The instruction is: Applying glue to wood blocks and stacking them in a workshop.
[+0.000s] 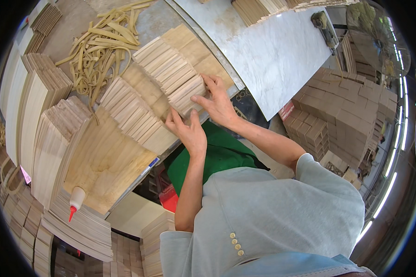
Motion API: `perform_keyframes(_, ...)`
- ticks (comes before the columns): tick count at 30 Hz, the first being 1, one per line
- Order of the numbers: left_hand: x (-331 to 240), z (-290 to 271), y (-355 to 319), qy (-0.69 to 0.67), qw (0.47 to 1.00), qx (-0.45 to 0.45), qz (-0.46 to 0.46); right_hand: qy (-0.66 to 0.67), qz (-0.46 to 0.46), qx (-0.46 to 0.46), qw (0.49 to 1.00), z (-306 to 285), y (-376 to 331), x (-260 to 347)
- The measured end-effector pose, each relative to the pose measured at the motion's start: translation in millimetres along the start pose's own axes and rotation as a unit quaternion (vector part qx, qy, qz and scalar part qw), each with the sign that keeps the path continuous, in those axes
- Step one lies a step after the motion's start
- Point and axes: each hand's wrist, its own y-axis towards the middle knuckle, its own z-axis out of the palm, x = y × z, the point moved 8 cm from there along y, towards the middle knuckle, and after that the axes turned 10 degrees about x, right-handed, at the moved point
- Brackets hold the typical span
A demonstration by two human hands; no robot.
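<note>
A row of thin wooden strips (171, 69), packed side by side, lies on a plywood board (189, 44) on the bench. Both hands are at the near end of this row. My left hand (190, 135) has its bent fingers at the left corner of the end strips, the thumb against their near side. My right hand (217, 102) grips the right corner, thumb on the near side and fingers curled past the edge. A second row of wooden strips (129, 111) lies to the left, apart from my hands.
Tangled yellowish bands (107, 44) lie at the far left of the bench. Stacks of wooden boards (55, 134) line the left side, with a red-tipped glue bottle (77, 197) nearby. A pale marble-look sheet (263, 46) stretches far right. Piled wooden blocks (342, 111) stand right.
</note>
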Motion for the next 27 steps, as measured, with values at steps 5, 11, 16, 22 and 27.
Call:
perform_keyframes(5,1,2,-10,-0.015,1.0,0.01,0.001,-0.022,-0.001,0.005,1.0,-2,-9,0)
perform_keyframes(11,5,3,-14,0.04,0.999,0.014,0.006,-0.041,-0.033,-0.016,0.998,-2,-13,0)
perform_keyframes(16,6,4,-14,0.02,1.0,0.011,0.013,-0.024,-0.019,-0.012,0.999,-2,-14,-4)
perform_keyframes(22,13,7,-13,0.008,1.0,0.016,0.012,-0.025,-0.026,-0.018,0.999,0,-13,-5)
perform_keyframes(27,4,9,-18,0.016,0.999,0.025,0.013,-0.029,-0.021,-0.026,0.999,-1,-18,-7)
